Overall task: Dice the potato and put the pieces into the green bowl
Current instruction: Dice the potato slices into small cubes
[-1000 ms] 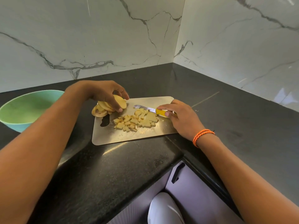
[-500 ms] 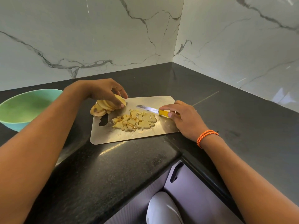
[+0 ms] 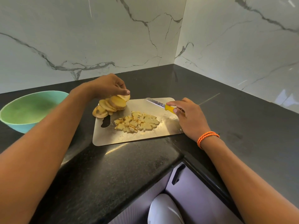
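On the black worktop (image 3: 123, 168) lies a metal cutting board (image 3: 113, 139), set just in front of the marble corner. The left hand (image 3: 107, 85) reaches over the board's far left corner, its grip closed in a pinch — thumb and fingertips on the topmost of a leaning row of potato slices (image 3: 113, 105) that fans down to the board's left edge, the lowest slices hanging partly off onto the worktop. A heap of diced potato pieces (image 3: 137, 122) sits in the middle of the board, apart from the slices. The right hand (image 3: 191, 118) rests at the board's right end, its grip curled round the yellow handle of a knife (image 3: 159, 105) whose blade points left toward the far edge, lying low over the board and clear of the dice. The green bowl (image 3: 30, 109) stands on the worktop well left of the board — no potato is visible in it.
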Tool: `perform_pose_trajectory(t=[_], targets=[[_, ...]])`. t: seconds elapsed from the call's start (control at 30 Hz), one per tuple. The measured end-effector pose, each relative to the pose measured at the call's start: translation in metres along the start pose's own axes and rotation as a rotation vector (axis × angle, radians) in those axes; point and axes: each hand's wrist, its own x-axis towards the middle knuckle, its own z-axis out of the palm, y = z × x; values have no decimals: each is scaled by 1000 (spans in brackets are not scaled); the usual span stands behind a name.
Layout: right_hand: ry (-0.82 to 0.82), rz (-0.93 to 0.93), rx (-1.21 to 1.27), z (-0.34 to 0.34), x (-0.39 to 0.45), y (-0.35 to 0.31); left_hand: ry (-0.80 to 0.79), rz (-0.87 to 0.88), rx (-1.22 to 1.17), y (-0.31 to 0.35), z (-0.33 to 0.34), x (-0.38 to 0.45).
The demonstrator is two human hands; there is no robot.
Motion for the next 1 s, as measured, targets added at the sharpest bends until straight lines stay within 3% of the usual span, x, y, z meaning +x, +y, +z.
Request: perform_pose_trajectory(t=[0.33, 0.5, 0.63, 0.7, 0.8, 0.93, 1.0], targets=[[110, 46, -65, 0, 2, 1, 239, 133, -69, 21, 26, 3], [108, 58, -77, 1, 1, 0, 237, 150, -80, 30, 41, 5], [120, 72, -93, 1, 2, 0, 377, 204, -198, 37, 57, 4], [125, 91, -108, 0, 2, -1, 337, 218, -224, 41, 66, 5], [109, 108, -134, -3, 1, -3, 98, 190, -83, 45, 77, 5], [28, 119, -205, -6, 2, -8, 227, 155, -11, 40, 78, 9], [9, 143, -229, -6, 0, -16, 213, 142, 46, 36, 79, 9]])
